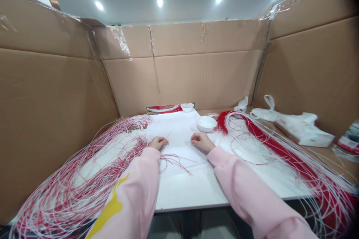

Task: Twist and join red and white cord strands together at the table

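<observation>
My left hand point(158, 142) is closed in a pinch above the white paper, beside the left bundle of red and white strands point(112, 171). A thin strand end sticks up near its fingertips, but I cannot make out whether the fingers hold it. Across a gap, my right hand point(202, 141) also has thumb and forefinger pressed together. Whatever it pinches, if anything, is too fine to see. Just beyond the right hand stands a white bowl point(206, 124). Several loose red strands point(176, 160) lie on the paper, right of my left wrist.
Thick red and white strands point(269, 142) sweep across the table's right side and over its front edge. At the back are a second small bowl point(187, 107) and a red-and-white bundle point(162, 109). A white plastic bag point(305, 129) lies far right. Cardboard walls point(182, 74) enclose the white table point(190, 194).
</observation>
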A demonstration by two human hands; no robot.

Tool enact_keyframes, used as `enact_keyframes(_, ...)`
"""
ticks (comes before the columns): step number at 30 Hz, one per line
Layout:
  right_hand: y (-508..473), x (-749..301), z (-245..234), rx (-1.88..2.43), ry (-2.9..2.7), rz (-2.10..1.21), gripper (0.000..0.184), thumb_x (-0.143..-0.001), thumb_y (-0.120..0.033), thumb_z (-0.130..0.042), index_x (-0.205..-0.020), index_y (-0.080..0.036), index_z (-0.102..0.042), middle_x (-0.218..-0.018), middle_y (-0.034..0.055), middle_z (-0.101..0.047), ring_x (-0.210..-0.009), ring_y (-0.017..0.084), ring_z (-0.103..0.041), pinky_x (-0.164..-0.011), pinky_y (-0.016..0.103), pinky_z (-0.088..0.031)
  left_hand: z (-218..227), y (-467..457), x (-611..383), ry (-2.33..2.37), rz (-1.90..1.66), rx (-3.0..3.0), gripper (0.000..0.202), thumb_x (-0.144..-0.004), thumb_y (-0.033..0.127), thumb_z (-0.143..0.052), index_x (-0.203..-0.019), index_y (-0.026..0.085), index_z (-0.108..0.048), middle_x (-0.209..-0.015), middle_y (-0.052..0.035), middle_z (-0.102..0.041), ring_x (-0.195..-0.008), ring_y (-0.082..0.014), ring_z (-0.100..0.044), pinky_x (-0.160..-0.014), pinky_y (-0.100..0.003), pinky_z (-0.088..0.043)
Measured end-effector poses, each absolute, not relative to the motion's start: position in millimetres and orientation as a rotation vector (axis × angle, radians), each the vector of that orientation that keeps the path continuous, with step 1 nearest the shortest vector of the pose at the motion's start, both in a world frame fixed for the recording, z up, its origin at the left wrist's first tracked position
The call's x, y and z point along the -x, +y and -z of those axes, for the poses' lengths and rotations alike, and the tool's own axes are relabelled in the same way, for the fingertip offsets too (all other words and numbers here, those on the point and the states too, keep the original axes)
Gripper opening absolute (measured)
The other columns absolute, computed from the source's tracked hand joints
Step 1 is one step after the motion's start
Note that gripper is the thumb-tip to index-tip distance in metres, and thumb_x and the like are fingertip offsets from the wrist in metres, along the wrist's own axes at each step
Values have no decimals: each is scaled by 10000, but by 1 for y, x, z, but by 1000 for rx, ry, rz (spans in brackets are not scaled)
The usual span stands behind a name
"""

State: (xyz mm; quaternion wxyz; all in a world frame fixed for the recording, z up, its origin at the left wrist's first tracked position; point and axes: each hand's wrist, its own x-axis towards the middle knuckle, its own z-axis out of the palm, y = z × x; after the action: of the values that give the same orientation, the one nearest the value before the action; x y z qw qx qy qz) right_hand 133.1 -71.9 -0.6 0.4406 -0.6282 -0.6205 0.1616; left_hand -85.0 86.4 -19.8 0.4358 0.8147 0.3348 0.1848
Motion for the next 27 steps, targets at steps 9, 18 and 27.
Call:
enact_keyframes(9,-72,-134,1,1567,-1597,-329,169,-714,-194,-510,-697,-103,-651,-658,55,-641,-566,124,-510,-569,228,-389,19,85,85,825,-462,-2031,379,-692,401,-480,-812,72,-625,-449,43,-393,-416,-61,-313,-446,-199,-230)
enact_keyframes(18,-71,-134,1,1594,-1621,-270,217,-766,-196,-467,-744,-103,-662,-694,57,-646,-590,127,-509,-581,228,-381,18,85,85,819,-451,-2039,378,-696,385,-459,-823,71,-626,-467,39,-407,-416,-57,-312,-442,-196,-233)
enact_keyframes(27,-73,-136,-1,1665,-1623,-127,236,-790,-224,-446,-730,-123,-650,-679,31,-631,-576,115,-485,-565,214,-347,14,82,85,830,-443,-2036,356,-699,383,-474,-808,81,-629,-463,41,-405,-417,-60,-318,-443,-198,-236)
